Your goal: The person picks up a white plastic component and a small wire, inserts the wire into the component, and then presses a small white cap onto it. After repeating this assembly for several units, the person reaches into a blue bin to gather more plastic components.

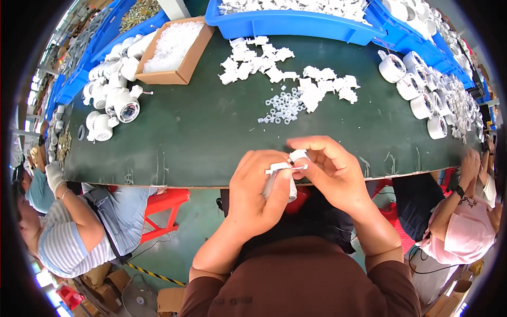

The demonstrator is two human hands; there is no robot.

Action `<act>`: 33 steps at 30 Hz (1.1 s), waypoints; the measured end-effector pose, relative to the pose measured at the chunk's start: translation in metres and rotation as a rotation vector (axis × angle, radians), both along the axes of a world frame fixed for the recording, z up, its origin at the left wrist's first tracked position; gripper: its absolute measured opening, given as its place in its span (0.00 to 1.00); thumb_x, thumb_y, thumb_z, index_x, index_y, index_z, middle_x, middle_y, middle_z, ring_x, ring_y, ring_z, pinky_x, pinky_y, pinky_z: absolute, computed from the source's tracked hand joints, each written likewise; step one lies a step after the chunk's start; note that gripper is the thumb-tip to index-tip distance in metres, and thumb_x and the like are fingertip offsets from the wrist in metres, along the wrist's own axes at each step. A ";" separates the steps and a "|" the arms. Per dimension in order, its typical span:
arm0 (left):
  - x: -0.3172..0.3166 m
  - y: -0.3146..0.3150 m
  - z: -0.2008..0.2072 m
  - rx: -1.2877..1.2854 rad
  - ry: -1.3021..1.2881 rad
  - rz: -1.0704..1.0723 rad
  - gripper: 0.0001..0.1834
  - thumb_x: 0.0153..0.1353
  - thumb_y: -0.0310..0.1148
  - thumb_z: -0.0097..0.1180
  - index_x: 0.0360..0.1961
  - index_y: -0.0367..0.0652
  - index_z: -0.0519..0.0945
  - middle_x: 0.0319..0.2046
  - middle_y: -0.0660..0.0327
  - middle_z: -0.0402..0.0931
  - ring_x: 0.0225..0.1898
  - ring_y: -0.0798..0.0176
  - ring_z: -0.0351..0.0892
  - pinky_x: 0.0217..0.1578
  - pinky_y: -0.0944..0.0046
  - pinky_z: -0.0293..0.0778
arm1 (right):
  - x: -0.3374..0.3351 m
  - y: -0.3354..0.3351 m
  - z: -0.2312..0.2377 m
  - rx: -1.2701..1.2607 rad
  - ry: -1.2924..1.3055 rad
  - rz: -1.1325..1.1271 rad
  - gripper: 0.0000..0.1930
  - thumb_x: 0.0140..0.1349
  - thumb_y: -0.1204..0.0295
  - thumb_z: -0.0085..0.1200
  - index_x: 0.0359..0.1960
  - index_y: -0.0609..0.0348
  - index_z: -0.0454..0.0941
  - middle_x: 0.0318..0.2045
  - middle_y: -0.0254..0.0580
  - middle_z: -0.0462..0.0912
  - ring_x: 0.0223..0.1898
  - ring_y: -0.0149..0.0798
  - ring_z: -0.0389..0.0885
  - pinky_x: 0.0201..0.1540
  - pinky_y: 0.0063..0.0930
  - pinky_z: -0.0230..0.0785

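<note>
dark green tabletop [195, 137] fills the middle of the frame, its near edge bowed across the centre, with a workshop floor [203, 211] below it. along the upper edge stands a blue bin [296, 33] heaped with white parts, and at upper left a cardboard box [163, 78] holds translucent pieces. as for writing, small dark marks on the brown shirt [317, 274] at lower centre are too blurred to make out, and dark lettering-like marks show near the pink sleeve [467, 240] at the right.

just below the middle of the frame, over the tabletop's near edge, the left grip [251, 190] is closed around a white housing [292, 194], mostly covered by fingers and thumb, so which way its long axis runs cannot be told. a white bracket [277, 167] shows at the housing's top, lying nearly level, left to right, its right end slightly higher; a thin red wire [300, 167] runs rightward from it. the right grip [340, 179] pinches a small white piece [299, 155], slanted from lower left to upper right.

farther up, loose white brackets [253, 62] lie scattered, with a cluster of clear rings [285, 105] just below. round white housings sit in groups at left [127, 107] and right [393, 68].
</note>
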State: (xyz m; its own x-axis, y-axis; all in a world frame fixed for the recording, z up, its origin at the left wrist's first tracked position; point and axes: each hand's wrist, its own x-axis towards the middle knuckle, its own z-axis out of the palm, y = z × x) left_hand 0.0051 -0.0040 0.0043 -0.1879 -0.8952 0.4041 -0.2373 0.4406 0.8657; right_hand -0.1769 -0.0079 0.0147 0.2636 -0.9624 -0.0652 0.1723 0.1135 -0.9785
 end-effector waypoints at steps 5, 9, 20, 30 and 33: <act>0.004 0.001 -0.002 0.020 0.001 0.029 0.06 0.65 0.26 0.57 0.42 0.39 0.79 0.40 0.55 0.82 0.36 0.51 0.78 0.40 0.57 0.73 | 0.009 0.001 0.001 -0.395 0.432 -0.084 0.21 0.67 0.87 0.53 0.62 0.61 0.76 0.50 0.39 0.81 0.49 0.30 0.81 0.48 0.24 0.78; 0.001 0.003 -0.005 -0.012 -0.003 0.174 0.08 0.70 0.28 0.51 0.41 0.35 0.80 0.42 0.53 0.83 0.41 0.58 0.78 0.45 0.61 0.73 | 0.007 0.004 0.001 -0.300 0.431 -0.154 0.23 0.66 0.86 0.54 0.63 0.61 0.75 0.48 0.40 0.83 0.48 0.30 0.82 0.50 0.25 0.78; -0.002 0.000 -0.001 -0.123 -0.248 0.281 0.16 0.64 0.25 0.52 0.53 0.37 0.79 0.45 0.53 0.80 0.42 0.50 0.73 0.46 0.55 0.70 | 0.026 0.008 0.011 -0.143 0.040 -0.012 0.20 0.67 0.85 0.54 0.61 0.65 0.75 0.52 0.41 0.82 0.56 0.33 0.80 0.58 0.27 0.74; 0.000 -0.003 -0.014 -0.233 -0.194 0.276 0.20 0.67 0.35 0.40 0.49 0.33 0.79 0.43 0.51 0.80 0.39 0.49 0.73 0.44 0.54 0.68 | 0.041 0.020 -0.009 -0.297 0.120 -0.144 0.24 0.63 0.91 0.55 0.61 0.64 0.75 0.50 0.39 0.77 0.52 0.31 0.77 0.58 0.25 0.68; -0.001 -0.006 -0.016 -0.278 -0.148 0.271 0.22 0.69 0.39 0.39 0.48 0.34 0.79 0.42 0.52 0.81 0.38 0.49 0.74 0.42 0.56 0.68 | 0.047 0.020 -0.017 -0.466 0.222 -0.210 0.25 0.61 0.90 0.57 0.61 0.64 0.75 0.47 0.38 0.76 0.48 0.30 0.75 0.55 0.23 0.68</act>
State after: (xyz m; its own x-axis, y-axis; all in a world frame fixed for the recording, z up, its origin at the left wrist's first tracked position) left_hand 0.0041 -0.0100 -0.0113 -0.0344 -0.7810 0.6236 -0.4896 0.5571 0.6708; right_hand -0.1302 0.0122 -0.0024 0.0912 -0.9332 0.3477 -0.0714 -0.3544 -0.9324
